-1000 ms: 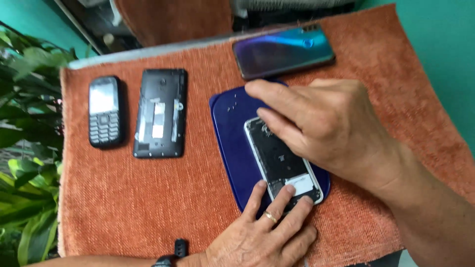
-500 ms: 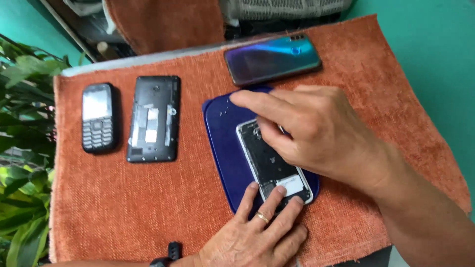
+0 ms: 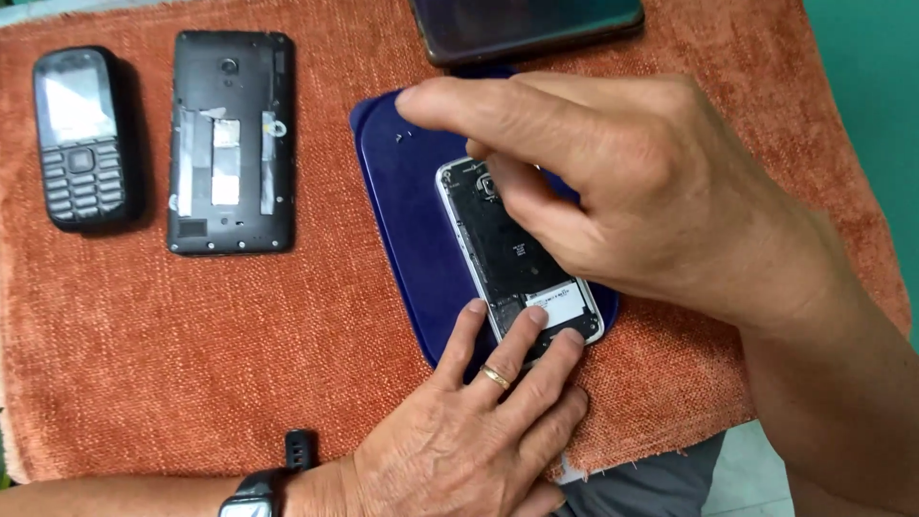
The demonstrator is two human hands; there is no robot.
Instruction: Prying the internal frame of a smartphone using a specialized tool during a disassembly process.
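Pinning opened silver-framed phone on dark blue oval cover.
Left hand fingers spread, pressing its bottom edge; right hand fingertips pressed together on top.

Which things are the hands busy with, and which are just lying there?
In hand:
- open phone, left hand pressing its lower end, right hand over its top
- blue cover under it

Lying about:
- keypad phone
- black backless phone
- dark phone at the top
- orange cloth under everything

Gold ring, black wristwatch (bare forearms)
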